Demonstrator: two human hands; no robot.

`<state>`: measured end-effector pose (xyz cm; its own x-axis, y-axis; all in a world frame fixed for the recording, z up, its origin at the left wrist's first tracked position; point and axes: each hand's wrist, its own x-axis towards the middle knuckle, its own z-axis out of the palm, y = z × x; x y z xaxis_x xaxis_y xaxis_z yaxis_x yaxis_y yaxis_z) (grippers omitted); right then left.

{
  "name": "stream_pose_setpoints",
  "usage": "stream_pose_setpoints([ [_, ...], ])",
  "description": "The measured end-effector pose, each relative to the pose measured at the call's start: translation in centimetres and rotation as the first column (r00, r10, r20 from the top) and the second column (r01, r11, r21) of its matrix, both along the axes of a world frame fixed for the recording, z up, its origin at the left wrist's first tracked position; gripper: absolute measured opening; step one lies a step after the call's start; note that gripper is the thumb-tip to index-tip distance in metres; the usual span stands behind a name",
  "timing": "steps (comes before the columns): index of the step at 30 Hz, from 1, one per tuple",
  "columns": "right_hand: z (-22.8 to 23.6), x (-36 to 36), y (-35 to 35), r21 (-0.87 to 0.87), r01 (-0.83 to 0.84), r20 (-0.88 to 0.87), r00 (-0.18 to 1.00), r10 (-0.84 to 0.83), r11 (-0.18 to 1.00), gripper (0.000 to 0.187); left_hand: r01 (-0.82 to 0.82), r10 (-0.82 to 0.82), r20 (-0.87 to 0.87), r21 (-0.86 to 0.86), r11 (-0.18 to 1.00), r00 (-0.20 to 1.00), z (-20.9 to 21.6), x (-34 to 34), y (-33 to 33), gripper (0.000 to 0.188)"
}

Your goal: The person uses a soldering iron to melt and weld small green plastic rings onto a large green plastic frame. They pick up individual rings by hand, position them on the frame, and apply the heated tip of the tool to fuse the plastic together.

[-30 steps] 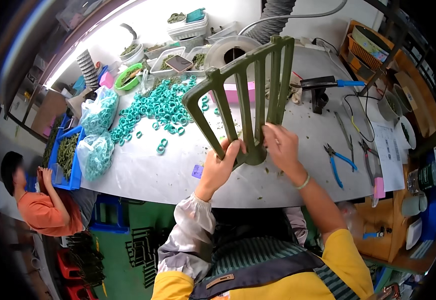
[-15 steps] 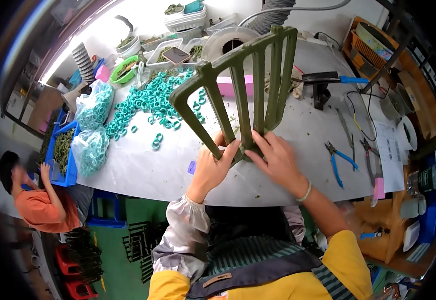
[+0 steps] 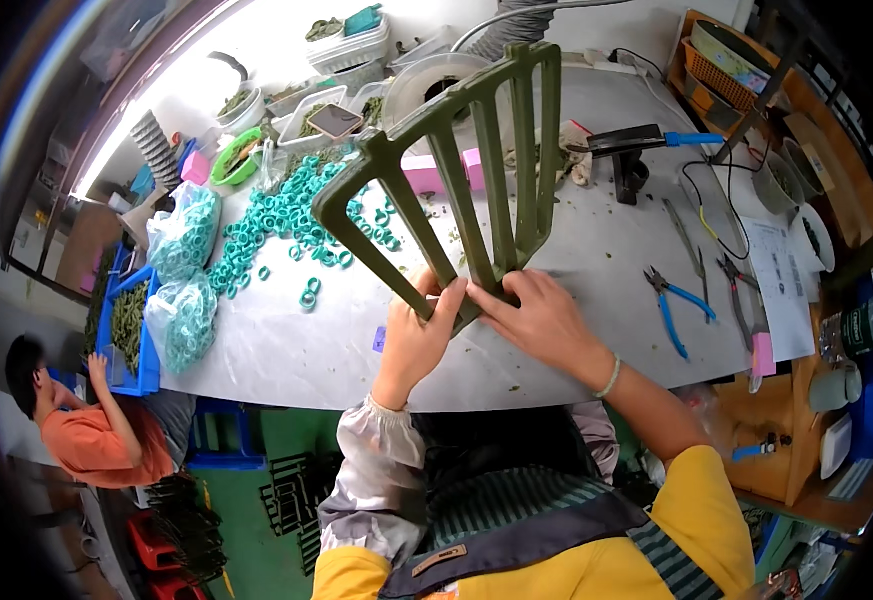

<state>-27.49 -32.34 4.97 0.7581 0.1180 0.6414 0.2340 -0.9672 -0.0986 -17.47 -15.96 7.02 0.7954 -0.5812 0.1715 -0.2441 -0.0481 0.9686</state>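
Observation:
An olive-green slatted frame (image 3: 497, 195) stands tilted up above the table in front of me, its narrow lower end toward me. My left hand (image 3: 414, 340) is closed on the lower left bar, thumb pressed on the near side and fingers partly hidden behind it. At the lower end, my right hand (image 3: 548, 330) pinches the frame, its thumb stretched toward the left thumb and its fingers bent over the base of the bars. Both hands meet close together at this corner.
Teal rings (image 3: 301, 205) lie heaped left of the frame, beside plastic bags (image 3: 186, 310) of more rings. Blue-handled pliers (image 3: 668, 300) and a black tool stand (image 3: 628, 170) are at the right. A person in orange (image 3: 106, 440) sits at the left by a blue crate (image 3: 146, 378).
The frame has shifted slightly left in view as the whole scene shifts. My right thumb has moved closer to the left thumb. Both hands keep hold of the frame.

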Motion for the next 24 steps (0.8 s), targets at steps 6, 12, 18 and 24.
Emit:
stream_pose_setpoints([
  [6, -4.7, -1.3, -3.6, 0.661, 0.077, 0.049, 0.988, -0.145, 0.746, 0.037, -0.006, 0.000, 0.134, 0.048, 0.999, 0.991, -0.9, 0.8, -0.2, 0.019],
  [12, -3.2, 0.7, -5.8, 0.413, 0.143, -0.115, 0.988, -0.104, 0.900, 0.036, -0.004, 0.001, 0.095, 0.027, 1.000, 0.995, -1.4, 1.0, 0.2, 0.020],
  [18, -5.2, -0.5, -7.3, 0.579, 0.032, 0.022, 0.998, -0.054, 0.815, 0.037, 0.000, -0.001, 0.022, 0.052, 0.999, 1.000, -0.8, 0.7, -0.2, 0.021],
  [24, 1.8, 3.4, -6.1, 0.726, 0.086, 0.043, 0.985, -0.170, 0.682, 0.017, -0.015, 0.010, 0.067, 0.072, 0.997, 0.998, -0.3, 0.7, 0.4, 0.021],
])
